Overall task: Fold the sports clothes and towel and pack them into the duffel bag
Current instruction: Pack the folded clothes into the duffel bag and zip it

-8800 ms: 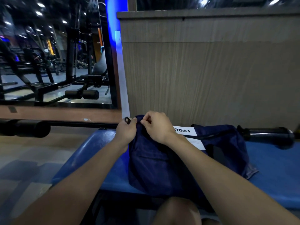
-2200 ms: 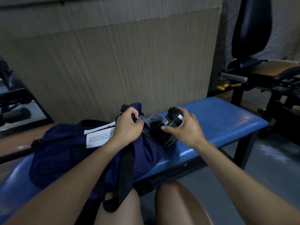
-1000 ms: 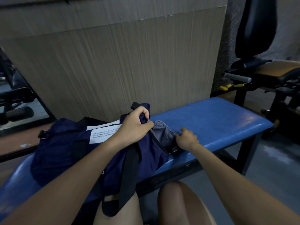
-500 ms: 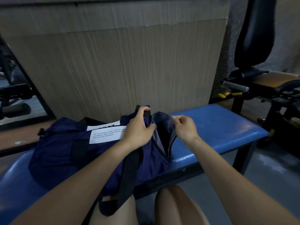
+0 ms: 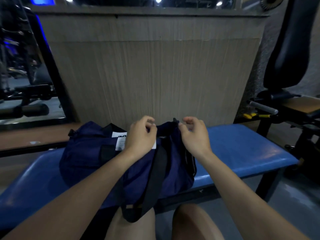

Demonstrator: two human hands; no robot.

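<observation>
The navy duffel bag [image 5: 90, 153] lies along the blue bench [image 5: 242, 149], with a white label on top and a black strap [image 5: 154, 179] hanging over my knee. My left hand [image 5: 141, 137] has curled fingers and pinches the bag's top fabric near its right end. My right hand [image 5: 195, 135] pinches the bag's upper edge beside a small black tab [image 5: 175, 120]. The end pocket's zipper line [image 5: 191, 163] runs down the right end. No clothes or towel are in view.
A wood-grain panel [image 5: 155, 75] rises right behind the bench. A black gym machine with a padded seat [image 5: 294, 104] stands to the right, with a mirror and black roller pad [image 5: 31, 110] to the left. My bare knees [image 5: 190, 222] are in front of the bench.
The grey-lined end pocket that gaped open half a second ago now lies flat. My right hand has let go of its flap and risen to the bag's top edge, close to my left hand.
</observation>
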